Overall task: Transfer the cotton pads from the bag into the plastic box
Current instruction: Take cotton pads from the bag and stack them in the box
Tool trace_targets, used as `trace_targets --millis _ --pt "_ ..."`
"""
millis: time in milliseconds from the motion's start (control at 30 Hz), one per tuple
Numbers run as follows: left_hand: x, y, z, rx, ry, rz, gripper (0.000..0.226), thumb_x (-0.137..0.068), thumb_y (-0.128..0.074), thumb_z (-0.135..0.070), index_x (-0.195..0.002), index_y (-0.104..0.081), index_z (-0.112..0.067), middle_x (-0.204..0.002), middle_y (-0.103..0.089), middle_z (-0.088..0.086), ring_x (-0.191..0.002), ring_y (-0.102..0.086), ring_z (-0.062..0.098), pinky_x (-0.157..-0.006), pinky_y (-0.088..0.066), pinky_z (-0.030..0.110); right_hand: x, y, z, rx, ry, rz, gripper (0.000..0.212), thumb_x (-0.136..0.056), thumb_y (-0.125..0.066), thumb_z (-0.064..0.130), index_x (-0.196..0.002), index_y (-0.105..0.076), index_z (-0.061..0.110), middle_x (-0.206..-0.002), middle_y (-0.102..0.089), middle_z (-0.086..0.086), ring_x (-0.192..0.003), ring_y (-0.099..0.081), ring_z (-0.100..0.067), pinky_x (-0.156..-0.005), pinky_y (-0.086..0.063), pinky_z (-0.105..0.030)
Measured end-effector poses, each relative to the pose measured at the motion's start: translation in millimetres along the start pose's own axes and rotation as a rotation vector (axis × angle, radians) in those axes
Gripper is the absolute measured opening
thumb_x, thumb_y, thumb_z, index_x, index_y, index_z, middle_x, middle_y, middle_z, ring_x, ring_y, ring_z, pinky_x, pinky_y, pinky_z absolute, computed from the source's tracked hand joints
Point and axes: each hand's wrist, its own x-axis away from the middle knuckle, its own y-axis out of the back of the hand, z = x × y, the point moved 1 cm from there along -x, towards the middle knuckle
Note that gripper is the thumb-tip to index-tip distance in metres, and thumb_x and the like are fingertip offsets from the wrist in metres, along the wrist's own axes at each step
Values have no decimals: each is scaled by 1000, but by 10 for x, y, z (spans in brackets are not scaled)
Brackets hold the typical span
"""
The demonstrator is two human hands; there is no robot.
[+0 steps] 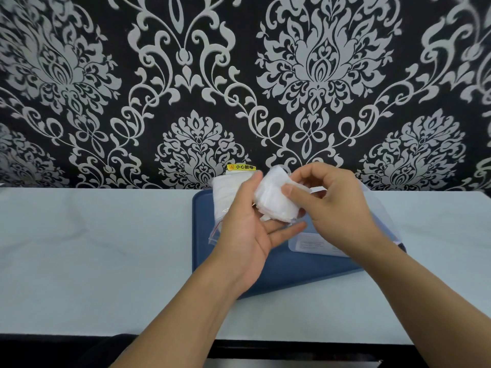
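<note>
Left hand gripping bag, right hand pinching cotton pads above tray

Yellow sticker on wall, seemingly "小心触电".

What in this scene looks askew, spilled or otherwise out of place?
Nothing is spilled. Only the blue tray lies skewed on the table, its near edge slanting. Both hands hold the cotton pads above it.
</note>
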Motion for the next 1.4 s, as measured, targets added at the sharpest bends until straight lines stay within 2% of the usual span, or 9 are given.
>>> trace_targets --millis 267,467,667,867,933,1000,1100,1233,1400 --pt "-100 25 132 -378 -240 -84 12 -106 -46 -26 -115 -53 -24 -121 -68 9 -102 -73 21 -74 -62 30 33 -105 -6 -234 -238 44 19 -92 -69 20 -90 -67 1 -71 -67 -6 -57 -60 -6 -56 -49 -20" --pt "-99 18 77 -457 -265 -36 17 -107 -43 -23 -120 -54 -22 -120 -67 4 -107 -68 23 -59 -52 11 -38 16 -32 -337 -294 77 49 -75 -69 51 -118 -62 27 -114 -66 4 -100 -67 -15 -82 -57 -36" --pt "-176 -67 184 -462 -154 5 16 -103 -47 -31 -105 -63 -34 -104 -76 -7 -105 -71 11 -95 -56 37 57 -57 -47 -262 -300 204 50 -93 -59 54 -138 -48 36 -122 -66 4 -106 -68 -9 -92 -56 -32" --pt "-372 -216 329 -414 -248 -197 24 -102 -42 -41 -105 -58 -23 -109 -70 7 -105 -68 25 -97 -53 53 77 3 -103 -130 -272 156 36 -104 -46 38 -134 -52 18 -121 -66 -3 -107 -67 -14 -84 -59 -24" --pt "-427 -295 371 -462 -259 -175 24 -107 -38 -34 -107 -56 -18 -108 -67 6 -105 -65 22 -95 -54 44 51 111 -152 -82 -289 134 32 -101 -55 34 -114 -66 7 -105 -72 -16 -97 -72 -26 -78 -63 -37" --pt "-440 -330 352 -643 -333 -116 27 -107 -38 -39 -111 -54 -17 -102 -63 0 -96 -61 13 -86 -50 32 -17 307 -193 -76 -319 65 32 -95 -67 28 -97 -71 -3 -93 -73 -24 -84 -74 -30 -73 -63 -46" --pt "-491 -275 246 -1126 -588 29 36 -97 -54 -50 -120 -50 -23 -107 -57 -7 -93 -56 10 -80 -46 29 -213 703 -281 61 -361 -98 38 -81 -81 26 -86 -68 -9 -71 -64 -15 -63 -60 -23 -58 -52 -33" --pt "-608 -400 384 -1830 -563 343 39 -84 -61 -65 -102 -61 -30 -102 -63 -12 -92 -60 12 -79 -53 36 -356 1127 -622 523 -463 -120 41 -67 -87 26 -89 -69 -3 -77 -66 -8 -72 -59 -22 -64 -45 -32" --pt "-658 -341 492 -1898 -499 460 52 -97 -50 -56 -61 -49 -18 -63 -53 -2 -59 -49 14 -64 -51 40 -373 922 -837 947 -317 -85 32 -69 -78 24 -95 -65 11 -89 -67 -8 -82 -63 -28 -61 -44 -28"
